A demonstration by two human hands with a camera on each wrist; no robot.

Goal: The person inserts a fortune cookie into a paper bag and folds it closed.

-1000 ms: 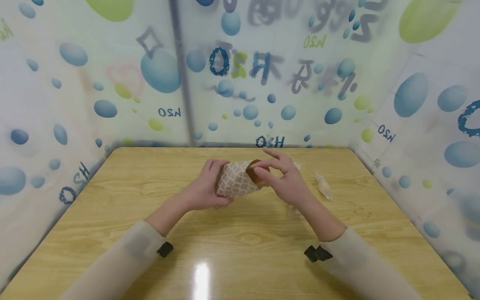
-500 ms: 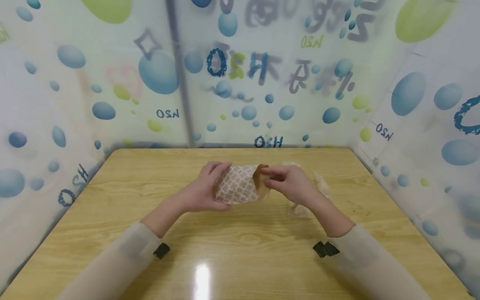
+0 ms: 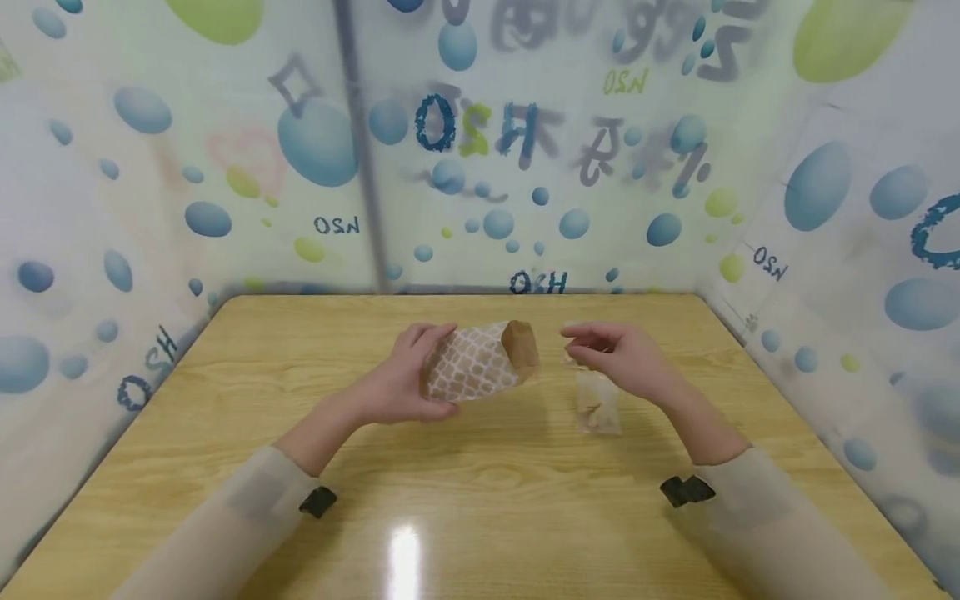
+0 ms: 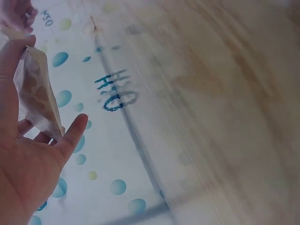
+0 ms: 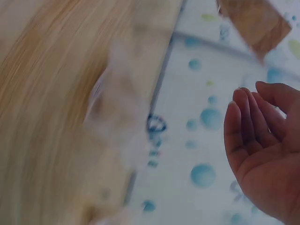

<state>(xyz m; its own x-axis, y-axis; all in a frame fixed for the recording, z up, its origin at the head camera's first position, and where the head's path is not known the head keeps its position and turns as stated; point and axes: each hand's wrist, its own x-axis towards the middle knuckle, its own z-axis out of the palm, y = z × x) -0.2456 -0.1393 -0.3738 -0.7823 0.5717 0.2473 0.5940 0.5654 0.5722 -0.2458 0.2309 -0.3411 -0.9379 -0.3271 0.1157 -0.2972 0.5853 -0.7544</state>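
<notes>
A brown paper bag (image 3: 474,363) with a white lattice pattern lies on its side in the air, its open mouth facing right. My left hand (image 3: 397,382) grips its closed end between thumb and fingers; in the left wrist view the bag (image 4: 37,91) stands between thumb and fingertips. To the right of the mouth, my right hand (image 3: 630,358) is apart from the bag, fingers loosely bent and nothing between them. Below that hand, a small clear packet (image 3: 597,407) with pale contents lies on the table. The right wrist view shows a blurred clear packet (image 5: 117,101).
The wooden table (image 3: 495,517) ends at a back wall (image 3: 480,200) printed with blue and green bubbles. Similar side walls rise left and right. More of the clear packets are partly hidden behind the right hand.
The right hand has drawn away from the bag's mouth toward the right, over the packets. The left hand keeps holding the bag, whose mouth is now uncovered.
</notes>
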